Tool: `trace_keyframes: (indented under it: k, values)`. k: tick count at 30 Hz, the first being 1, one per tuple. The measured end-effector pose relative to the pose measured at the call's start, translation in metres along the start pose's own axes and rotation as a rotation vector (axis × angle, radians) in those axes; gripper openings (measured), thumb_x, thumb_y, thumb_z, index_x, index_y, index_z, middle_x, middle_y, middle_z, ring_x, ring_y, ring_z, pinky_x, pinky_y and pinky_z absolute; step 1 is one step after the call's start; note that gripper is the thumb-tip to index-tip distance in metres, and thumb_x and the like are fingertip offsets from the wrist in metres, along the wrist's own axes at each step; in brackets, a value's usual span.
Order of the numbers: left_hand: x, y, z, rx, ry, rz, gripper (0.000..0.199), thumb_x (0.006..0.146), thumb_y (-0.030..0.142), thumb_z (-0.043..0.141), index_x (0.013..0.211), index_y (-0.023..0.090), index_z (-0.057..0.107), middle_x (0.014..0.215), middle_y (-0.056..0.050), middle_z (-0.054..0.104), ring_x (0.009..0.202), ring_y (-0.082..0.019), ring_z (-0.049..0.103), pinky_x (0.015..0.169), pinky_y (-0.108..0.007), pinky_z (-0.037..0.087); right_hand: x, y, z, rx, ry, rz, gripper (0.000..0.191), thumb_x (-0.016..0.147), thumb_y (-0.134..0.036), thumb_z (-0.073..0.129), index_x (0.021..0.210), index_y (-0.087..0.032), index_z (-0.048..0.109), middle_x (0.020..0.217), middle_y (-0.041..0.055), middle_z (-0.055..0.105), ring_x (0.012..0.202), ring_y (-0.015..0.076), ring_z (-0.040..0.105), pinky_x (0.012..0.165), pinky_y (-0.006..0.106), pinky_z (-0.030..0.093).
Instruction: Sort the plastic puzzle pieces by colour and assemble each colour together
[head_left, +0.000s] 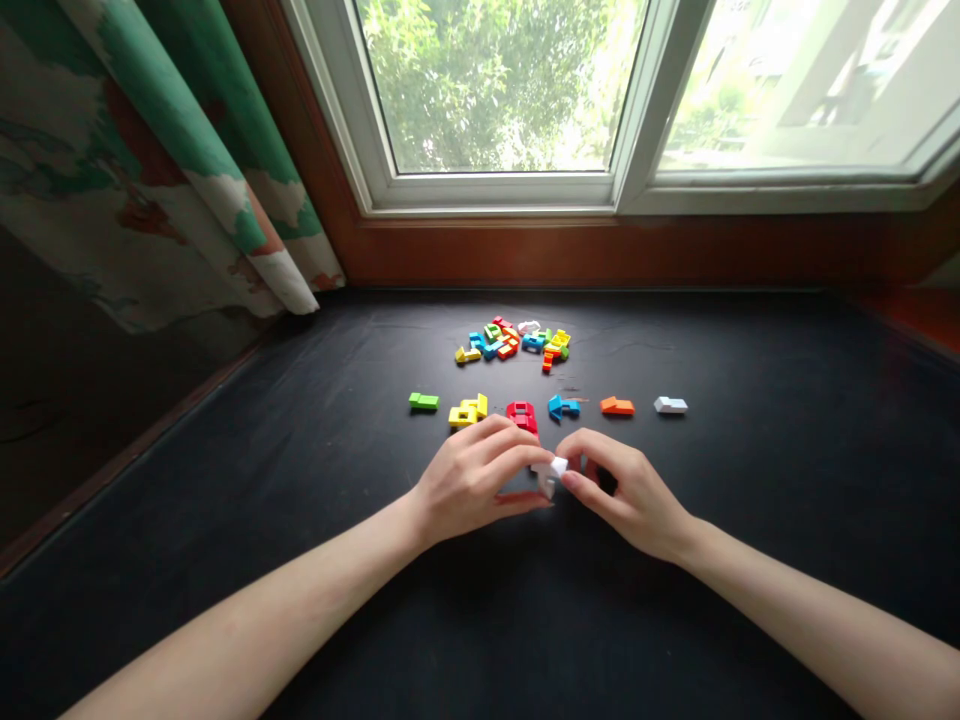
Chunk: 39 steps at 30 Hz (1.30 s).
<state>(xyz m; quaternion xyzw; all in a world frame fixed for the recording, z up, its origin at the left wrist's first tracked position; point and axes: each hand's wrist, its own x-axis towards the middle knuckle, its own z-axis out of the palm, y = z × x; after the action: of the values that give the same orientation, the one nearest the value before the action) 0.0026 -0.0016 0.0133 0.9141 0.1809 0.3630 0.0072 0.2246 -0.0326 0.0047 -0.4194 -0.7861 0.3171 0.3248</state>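
Note:
In front of me, my left hand [476,475] pinches a small white plastic block [546,483] between thumb and fingers. My right hand [626,490] has its thumb and forefinger closed on the right end of the white plastic, a bright small part [559,466]. Whether this is one piece or two pressed together I cannot tell. Just beyond my fingers lies a red block [521,414], partly covered by my left hand. A yellow block [469,410] is behind my left knuckles, and a blue block [563,407] lies beyond the gap between my hands.
A green block [424,402] continues the row at left; an orange block [617,406] and another white block [670,405] continue it at right. Farther back is a pile of mixed coloured blocks [508,338]. A window frame [487,192] and a curtain [247,200] border the black surface.

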Motion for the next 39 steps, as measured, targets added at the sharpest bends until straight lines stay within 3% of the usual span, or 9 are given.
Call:
trace_keyframes:
  k: [9, 19, 31, 39]
  values:
    - [0.0001, 0.0003, 0.0027, 0.031, -0.005, 0.085, 0.027, 0.089, 0.029, 0.069, 0.109, 0.013, 0.06, 0.098, -0.007, 0.073, 0.088, -0.019, 0.064, 0.085, -0.031, 0.055, 0.0012, 0.0007, 0.0004, 0.041, 0.003, -0.058, 0.013, 0.096, -0.029, 0.054, 0.091, -0.018, 0.059, 0.092, 0.0067, 0.064, 0.075, 0.0173, 0.055, 0.061, 0.027, 0.043]
    - [-0.004, -0.004, 0.0048, -0.035, -0.035, -0.088, 0.028, 0.089, 0.037, 0.068, 0.104, 0.016, 0.059, 0.097, -0.006, 0.072, 0.092, -0.021, 0.063, 0.084, -0.032, 0.055, 0.0014, 0.0007, -0.0006, 0.049, 0.055, -0.099, 0.011, 0.094, -0.023, 0.053, 0.091, -0.018, 0.061, 0.092, 0.0073, 0.065, 0.077, 0.0182, 0.058, 0.063, 0.028, 0.046]
    - [-0.0038, -0.0058, 0.006, -0.163, -0.014, -0.119, 0.01, 0.092, 0.025, 0.065, 0.098, 0.016, 0.064, 0.097, -0.006, 0.073, 0.092, -0.019, 0.062, 0.086, -0.031, 0.052, -0.0004, 0.0012, -0.0001, 0.102, 0.056, -0.118, 0.008, 0.093, -0.02, 0.055, 0.097, -0.018, 0.062, 0.096, 0.0069, 0.063, 0.076, 0.0164, 0.057, 0.063, 0.027, 0.046]
    - [-0.0043, -0.0046, 0.0051, -0.176, 0.051, -0.154, 0.004, 0.094, 0.02, 0.062, 0.095, 0.017, 0.064, 0.089, -0.005, 0.072, 0.085, -0.017, 0.062, 0.081, -0.03, 0.054, 0.0008, 0.0013, -0.0011, 0.127, 0.006, -0.083, 0.011, 0.096, -0.027, 0.053, 0.1, -0.019, 0.06, 0.102, 0.008, 0.061, 0.086, 0.0191, 0.058, 0.069, 0.029, 0.047]
